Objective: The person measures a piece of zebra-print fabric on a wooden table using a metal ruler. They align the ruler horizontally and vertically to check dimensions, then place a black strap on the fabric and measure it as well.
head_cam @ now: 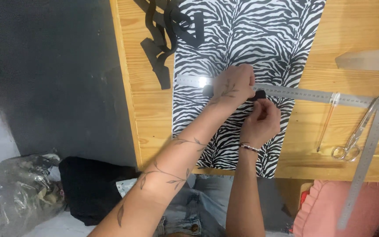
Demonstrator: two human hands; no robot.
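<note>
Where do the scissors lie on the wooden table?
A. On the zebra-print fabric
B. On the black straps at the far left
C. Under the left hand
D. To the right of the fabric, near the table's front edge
D: the scissors rest on bare wood of the table, right of the zebra-print fabric, apart from both hands.

On the pale wooden table (316,164) lies the zebra-striped fabric (251,35). Across that fabric lies the long steel ruler (294,92). Left of the fabric sit tangled black straps (163,30); right of it, metal scissors (356,136).
</note>
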